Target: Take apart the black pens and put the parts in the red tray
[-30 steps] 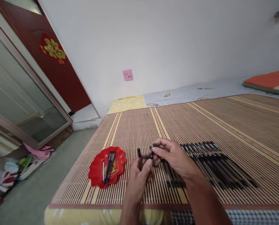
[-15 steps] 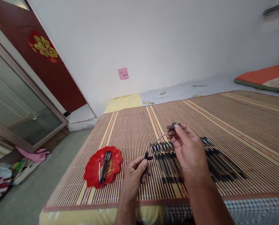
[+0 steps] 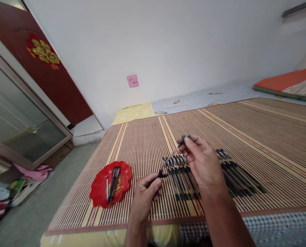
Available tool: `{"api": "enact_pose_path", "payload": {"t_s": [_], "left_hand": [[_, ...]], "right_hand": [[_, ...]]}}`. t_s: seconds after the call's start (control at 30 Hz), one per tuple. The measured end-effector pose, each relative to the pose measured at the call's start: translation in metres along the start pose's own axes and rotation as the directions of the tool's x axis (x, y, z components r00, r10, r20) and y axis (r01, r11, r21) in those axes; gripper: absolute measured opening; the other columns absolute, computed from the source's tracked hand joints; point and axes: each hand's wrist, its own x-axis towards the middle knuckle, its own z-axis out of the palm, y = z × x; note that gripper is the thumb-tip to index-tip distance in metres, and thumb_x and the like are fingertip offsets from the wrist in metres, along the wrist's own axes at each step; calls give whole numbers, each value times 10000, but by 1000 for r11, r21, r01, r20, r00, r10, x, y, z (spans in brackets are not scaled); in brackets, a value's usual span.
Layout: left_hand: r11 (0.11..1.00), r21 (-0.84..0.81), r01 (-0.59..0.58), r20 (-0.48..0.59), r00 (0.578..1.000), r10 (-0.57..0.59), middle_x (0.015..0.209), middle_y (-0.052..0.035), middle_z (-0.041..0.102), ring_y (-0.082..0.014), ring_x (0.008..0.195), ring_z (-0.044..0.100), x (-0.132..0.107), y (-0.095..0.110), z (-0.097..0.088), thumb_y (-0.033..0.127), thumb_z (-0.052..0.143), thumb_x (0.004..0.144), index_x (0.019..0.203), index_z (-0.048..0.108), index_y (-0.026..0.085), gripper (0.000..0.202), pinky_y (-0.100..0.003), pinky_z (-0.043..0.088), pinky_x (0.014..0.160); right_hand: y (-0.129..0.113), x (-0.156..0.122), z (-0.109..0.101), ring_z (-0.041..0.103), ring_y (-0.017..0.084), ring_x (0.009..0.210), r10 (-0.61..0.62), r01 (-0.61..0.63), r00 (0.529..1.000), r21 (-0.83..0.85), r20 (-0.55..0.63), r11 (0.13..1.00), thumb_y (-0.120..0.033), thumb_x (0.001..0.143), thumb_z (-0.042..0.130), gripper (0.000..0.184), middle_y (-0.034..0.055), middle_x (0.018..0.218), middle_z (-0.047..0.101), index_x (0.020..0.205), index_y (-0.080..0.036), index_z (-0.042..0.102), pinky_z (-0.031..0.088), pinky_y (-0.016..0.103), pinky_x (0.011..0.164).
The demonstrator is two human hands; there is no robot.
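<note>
My left hand (image 3: 148, 190) is closed around a dark pen barrel (image 3: 160, 173), its upper end pointing up between thumb and finger. Between the thumb and fingertips of my right hand (image 3: 201, 159) is the dark top part of a pen (image 3: 184, 139). A thin pen refill (image 3: 169, 159) slants from that part down to the barrel's upper end, where its tip meets the opening. How deep the tip sits I cannot tell. Behind my hands lies a row of black pens (image 3: 180, 175), partly hidden by my right hand. More black pens (image 3: 242, 176) lie right of my right wrist.
A red scalloped plate (image 3: 96, 188) at the left holds a few dark pens (image 3: 114, 183) and a thin white stick (image 3: 107, 188). Everything rests on a striped mat (image 3: 142, 144) over a bed. A pink note (image 3: 132, 81) sticks to the wall; folded orange bedding (image 3: 284, 80) is at right.
The refill in my right hand has come down and left, so its tip now meets the barrel in my left hand; before, a gap showed. The view has shifted slightly.
</note>
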Motion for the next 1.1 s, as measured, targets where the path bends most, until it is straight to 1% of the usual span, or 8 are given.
{"api": "enact_pose_path", "payload": {"t_s": [0.23,0.4,0.53,0.6,0.73,0.87,1.0,1.1], "left_hand": [[1000,6,3,1,1000,-3,602,33,456,-53,506,337,-1,-2,-1,439,725,815,1047,770,148,374,-174,262,448],[1000,24,6,22,1000,-7,602,36,442,-55,508,331,-1,3,1,446,707,831,1054,767,152,374,-182,254,458],[996,87,-13,79,997,7,617,25,450,-67,542,364,-4,6,1,434,692,849,1029,771,142,352,-191,255,474],[997,78,-12,111,994,3,603,30,433,-67,530,357,-5,7,2,440,667,869,1028,764,134,358,-194,247,469],[998,-42,37,160,987,-30,584,44,439,-45,463,315,-4,7,7,442,630,896,1008,722,117,356,-191,212,431],[971,-225,77,152,987,-43,554,55,476,-34,411,310,-4,8,16,431,674,862,906,632,138,299,-166,194,385],[921,-378,94,126,991,-50,537,69,472,-30,383,310,-4,8,21,413,725,819,884,569,158,306,-149,193,357],[886,-455,89,112,993,-43,528,76,463,-28,372,302,-4,6,22,390,723,823,909,560,160,295,-146,210,358]], "right_hand": [[-5,0,0,593,111,649,18,-18,1000,-15,2,1000,-329,740,790,201,8,784,666,837,-199,671,509,230,588],[-7,-2,-3,606,112,673,-11,14,999,-79,43,997,-330,806,754,162,0,804,658,885,-208,683,520,240,632],[-7,-2,-5,610,116,671,-37,47,996,-116,87,992,-319,835,726,131,6,833,676,896,-213,678,527,260,653],[-7,-2,-6,607,115,669,-27,43,991,-126,130,991,-315,841,717,123,12,856,688,899,-213,678,527,264,658],[-5,-1,-5,600,108,662,34,-2,974,-139,225,990,-322,838,715,127,15,868,700,888,-210,681,519,256,659],[0,-2,-2,599,117,668,104,-41,947,-208,303,977,-341,839,703,145,24,847,710,876,-203,683,504,263,663],[3,-4,0,597,130,663,183,-68,895,-281,406,957,-350,827,707,151,19,783,708,875,-207,696,482,267,634],[5,-4,-3,615,142,721,212,-25,851,-365,481,931,-342,838,693,143,10,794,705,914,-228,737,479,272,666]]}}
